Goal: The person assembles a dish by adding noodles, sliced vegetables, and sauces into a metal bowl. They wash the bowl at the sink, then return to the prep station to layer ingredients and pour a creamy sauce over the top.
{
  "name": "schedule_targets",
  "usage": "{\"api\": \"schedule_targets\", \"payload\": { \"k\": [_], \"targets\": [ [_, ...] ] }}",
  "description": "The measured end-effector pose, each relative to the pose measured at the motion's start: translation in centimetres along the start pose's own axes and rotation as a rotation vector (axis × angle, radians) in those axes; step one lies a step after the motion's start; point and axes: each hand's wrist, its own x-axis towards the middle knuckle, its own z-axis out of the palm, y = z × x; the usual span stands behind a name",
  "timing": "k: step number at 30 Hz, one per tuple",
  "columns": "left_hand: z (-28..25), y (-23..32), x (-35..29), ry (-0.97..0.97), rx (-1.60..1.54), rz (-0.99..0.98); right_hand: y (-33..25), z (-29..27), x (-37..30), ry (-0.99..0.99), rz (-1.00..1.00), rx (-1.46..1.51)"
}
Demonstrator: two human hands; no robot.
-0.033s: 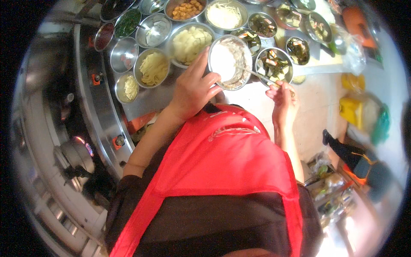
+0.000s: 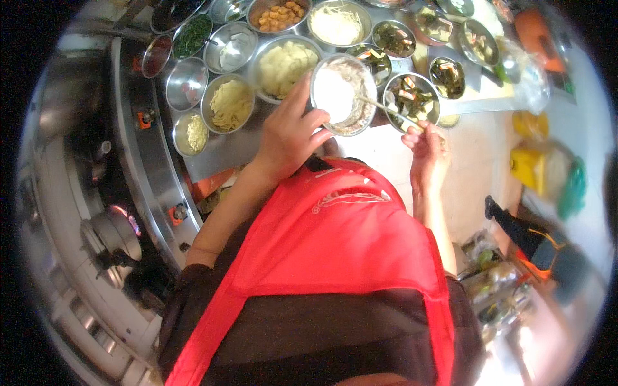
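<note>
My left hand grips the left side of a round metal bowl, its thumb at the near rim. Bright white powder fills the bowl's left part, and a greyish-brown mushy mixture lies on the right. From the right, my right hand holds thin chopsticks pinched in its fingers, their tips in the mixture. Whether there are one or two sticks is hard to tell. Just right of the bowl stands a bowl of dark and pale cut pieces.
Several metal bowls crowd the counter: pale slices, yellowish strips, white shreds, orange chunks and dark greens. A stove with a lit flame and a pot is at left. Yellow containers stand at right.
The held bowl has shifted slightly left. The chopsticks have tilted a little in the mixture, and my right hand has moved slightly.
</note>
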Motion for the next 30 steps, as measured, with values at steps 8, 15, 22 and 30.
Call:
{"api": "schedule_targets", "payload": {
  "k": [8, 15, 22, 30],
  "targets": [
    [1.3, -0.8, -1.5, 0.041, -0.005, -0.182, -0.4, -0.5, 4.4, -0.004, -0.388, -0.347],
    [2.0, 0.7, 0.0, -0.03, 0.041, -0.051, -3.6, -1.5, 1.5, -0.238, -0.353, -0.294],
    [2.6, 3.0, 3.0, -0.065, -0.021, 0.117, -2.2, -3.6, -0.5, -0.152, -0.228, -0.292],
    [3.2, 2.2, 3.4, -0.137, -0.048, 0.126, -2.3, -6.0, -1.0, 0.136, -0.138, 0.079]
  ]
}}
